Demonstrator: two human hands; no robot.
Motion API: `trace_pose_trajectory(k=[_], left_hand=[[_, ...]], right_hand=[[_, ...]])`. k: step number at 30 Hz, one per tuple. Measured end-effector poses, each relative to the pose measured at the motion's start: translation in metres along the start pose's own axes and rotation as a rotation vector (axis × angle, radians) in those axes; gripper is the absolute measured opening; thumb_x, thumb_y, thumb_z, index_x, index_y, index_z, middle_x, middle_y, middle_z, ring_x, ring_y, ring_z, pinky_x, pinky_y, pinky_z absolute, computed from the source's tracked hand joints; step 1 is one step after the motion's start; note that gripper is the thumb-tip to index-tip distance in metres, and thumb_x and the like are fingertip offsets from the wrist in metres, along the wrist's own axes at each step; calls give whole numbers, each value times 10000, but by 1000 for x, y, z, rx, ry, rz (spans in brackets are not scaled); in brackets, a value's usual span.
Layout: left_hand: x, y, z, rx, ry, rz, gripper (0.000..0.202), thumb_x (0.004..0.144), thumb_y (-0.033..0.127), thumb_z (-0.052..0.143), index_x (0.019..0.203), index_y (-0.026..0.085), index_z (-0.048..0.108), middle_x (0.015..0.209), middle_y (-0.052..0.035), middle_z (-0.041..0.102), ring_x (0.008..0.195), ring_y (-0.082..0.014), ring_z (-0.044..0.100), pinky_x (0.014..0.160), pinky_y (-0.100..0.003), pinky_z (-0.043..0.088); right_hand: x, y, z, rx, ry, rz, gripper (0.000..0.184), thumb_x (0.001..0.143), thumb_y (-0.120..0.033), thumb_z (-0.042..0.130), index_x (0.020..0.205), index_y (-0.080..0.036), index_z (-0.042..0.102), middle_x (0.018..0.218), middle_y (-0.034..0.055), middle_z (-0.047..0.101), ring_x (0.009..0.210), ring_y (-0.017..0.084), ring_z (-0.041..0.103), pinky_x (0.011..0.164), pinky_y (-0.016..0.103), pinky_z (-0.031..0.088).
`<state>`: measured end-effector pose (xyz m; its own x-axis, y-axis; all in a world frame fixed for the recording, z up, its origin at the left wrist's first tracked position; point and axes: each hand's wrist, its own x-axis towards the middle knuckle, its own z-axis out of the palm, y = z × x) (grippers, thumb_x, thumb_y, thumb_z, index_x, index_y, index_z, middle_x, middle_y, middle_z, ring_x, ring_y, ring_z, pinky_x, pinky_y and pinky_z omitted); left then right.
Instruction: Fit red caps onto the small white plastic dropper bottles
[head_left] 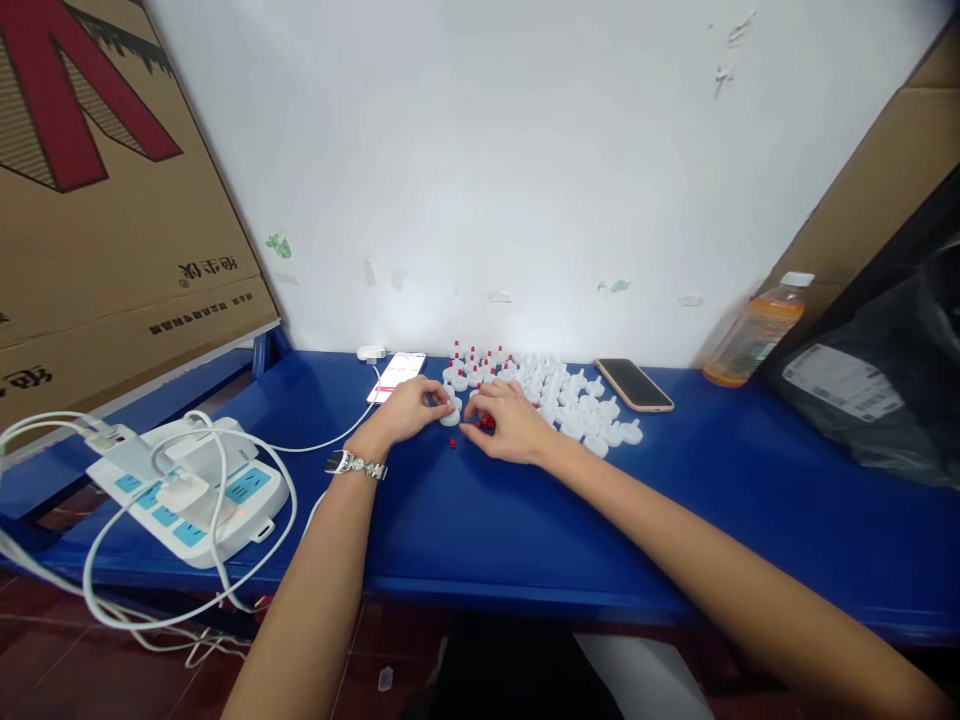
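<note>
My left hand (414, 408), with a watch on the wrist, pinches a small white plastic nozzle cap (450, 414) at the table's middle. Just to its right, my right hand (510, 422) curves over a little pile of red tips (486, 423), thumb and forefinger apart; I see nothing gripped between them. One loose red tip (452, 442) lies in front of the hands. Behind them stand several white caps fitted with red tips (472, 370). A heap of plain white nozzle caps (581, 402) spreads behind and right of my right hand, partly hidden by it.
A lit phone (397, 376) lies at the left back, and a dark phone (634, 385) right of the heap. A power strip (191, 490) with tangled white cables covers the table's left end. An orange drink bottle (757, 330) and black bag (885, 370) stand right.
</note>
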<state>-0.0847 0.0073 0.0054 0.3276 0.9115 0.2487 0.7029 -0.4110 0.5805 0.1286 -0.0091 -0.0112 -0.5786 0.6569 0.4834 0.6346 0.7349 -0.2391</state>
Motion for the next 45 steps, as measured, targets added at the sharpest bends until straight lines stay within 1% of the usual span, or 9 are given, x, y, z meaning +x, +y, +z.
trace_pose_trajectory(k=[5, 10, 17, 22, 27, 32, 38, 41, 45], left_hand=[[0, -4, -4, 23, 130, -24, 244, 824, 429, 611, 871, 198, 676, 890, -57, 687, 819, -216, 613, 759, -349, 476], [0, 0, -2, -26, 131, 8, 226, 880, 407, 535, 905, 194, 606, 950, -61, 690, 833, -205, 607, 756, -340, 462], [3, 7, 6, -92, 156, 72, 212, 926, 402, 470, 951, 213, 561, 902, -39, 649, 834, -194, 595, 751, -321, 451], [2, 10, 7, -115, 142, 74, 251, 929, 432, 471, 947, 209, 583, 848, -25, 634, 780, -178, 582, 714, -302, 449], [1, 12, 5, -117, 79, 106, 292, 935, 442, 485, 896, 192, 630, 848, -27, 658, 774, -173, 583, 738, -303, 457], [2, 23, 11, -105, 77, 137, 347, 971, 461, 428, 918, 195, 645, 916, -44, 649, 855, -189, 586, 759, -309, 448], [0, 44, 31, -182, 1, 141, 363, 1020, 480, 276, 920, 216, 503, 820, -2, 580, 737, -159, 542, 717, -299, 430], [-1, 50, 40, -166, -59, 97, 269, 993, 472, 360, 982, 221, 456, 776, 16, 567, 686, -157, 530, 649, -286, 410], [-2, 53, 47, -132, -127, 62, 239, 927, 377, 491, 1085, 213, 418, 687, 44, 544, 587, -154, 514, 558, -269, 359]], right_hand=[[-3, -15, 10, -49, -76, -42, 234, 901, -432, 648, 939, -202, 670, 912, 56, 617, 940, 224, 514, 859, 377, 318], [1, -11, 13, -63, -93, -34, 97, 924, -256, 617, 862, -193, 657, 901, 46, 623, 936, 211, 513, 838, 368, 303], [-11, 7, -5, -11, -41, 39, 146, 919, -348, 626, 954, -212, 666, 950, 53, 620, 996, 228, 507, 866, 373, 314], [-12, 3, -5, -28, -75, -14, 200, 903, -394, 649, 1006, -228, 690, 979, 62, 616, 994, 237, 492, 870, 388, 315], [-8, -1, 3, -45, -109, -64, 99, 930, -267, 612, 898, -210, 687, 962, 58, 624, 979, 222, 493, 858, 384, 318], [-10, 11, -8, 204, 75, 81, 107, 933, -262, 582, 867, -203, 642, 917, 43, 667, 908, 198, 556, 849, 361, 379], [-12, 22, -20, 684, 344, 333, 240, 907, -447, 595, 937, -209, 607, 702, -11, 636, 651, 147, 580, 640, 284, 428], [-11, 20, -19, 814, 396, 363, 314, 832, -467, 682, 988, -199, 638, 732, -1, 653, 661, 145, 589, 631, 278, 447], [-10, 18, -17, 899, 422, 439, 319, 766, -475, 736, 852, -171, 689, 808, 51, 706, 716, 169, 634, 677, 297, 497]])
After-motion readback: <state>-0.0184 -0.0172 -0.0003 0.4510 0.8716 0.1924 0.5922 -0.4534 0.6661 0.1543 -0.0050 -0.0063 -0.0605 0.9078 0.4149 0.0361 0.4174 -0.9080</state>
